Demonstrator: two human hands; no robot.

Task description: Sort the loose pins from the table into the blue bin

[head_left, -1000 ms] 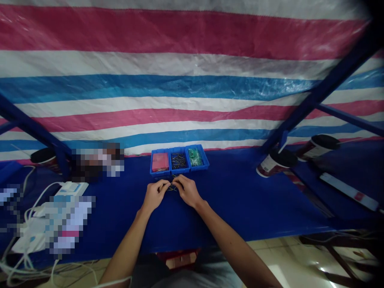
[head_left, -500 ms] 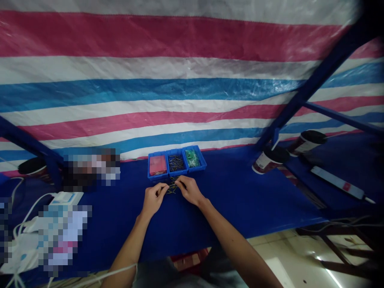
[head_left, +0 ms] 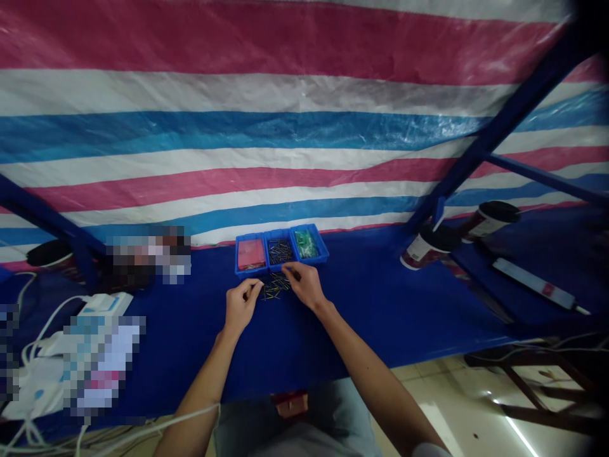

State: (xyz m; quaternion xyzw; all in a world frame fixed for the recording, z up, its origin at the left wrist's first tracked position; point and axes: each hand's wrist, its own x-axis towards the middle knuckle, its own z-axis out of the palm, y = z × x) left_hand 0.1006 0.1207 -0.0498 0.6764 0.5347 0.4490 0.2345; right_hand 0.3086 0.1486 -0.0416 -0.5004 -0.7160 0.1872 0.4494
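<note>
A small pile of thin dark and brassy pieces that look like screws (head_left: 276, 286) lies on the blue tabletop between my two hands. At the pile's left edge, my left hand (head_left: 240, 306) has thumb and forefinger pinched together; anything between them is too small to make out. My right hand (head_left: 305, 284) is also closed in a pinch at the pile's right side, its fingertips near the middle bin, and what it holds is hidden. Just behind stand three joined blue bins: the left bin (head_left: 251, 274) with flat pinkish-red pieces, the middle bin (head_left: 280, 267) with dark screws, the right bin (head_left: 316, 259) with green pieces in clear plastic.
White power strips with cables (head_left: 47, 374) and a blurred-out item lie at the left. Lidded tubs (head_left: 422, 252) stand at the right beside a blue frame post (head_left: 457, 168). A striped plastic sheet (head_left: 285, 136) hangs behind the table (head_left: 380, 317).
My hands have drawn slightly apart, so more of the screw pile shows between them. The view has shifted a little, with the bins now higher in the picture.
</note>
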